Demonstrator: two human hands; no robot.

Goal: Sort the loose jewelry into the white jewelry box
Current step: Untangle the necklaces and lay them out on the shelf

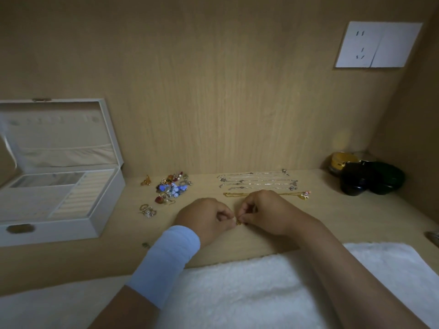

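Observation:
The white jewelry box [104, 200] stands open at the left, lid raised, with beige compartments and ring rolls inside. A heap of coloured earrings [172, 187] lies on the wooden shelf, with a few rings [147, 210] in front of it. Several silver chains [257, 180] lie in rows at the back, and a gold chain [292, 194] lies in front of them. My left hand [204, 218] and my right hand [266, 213] meet at the shelf's middle, both pinching a small gold piece [238, 223] between their fingertips.
Black jars [370, 178] and a yellow-lidded jar [342, 161] sit in the right back corner. A white fluffy cloth [237, 293] covers the near side. A white wall socket [377, 45] is on the back panel. A small amber piece [146, 181] lies left of the earrings.

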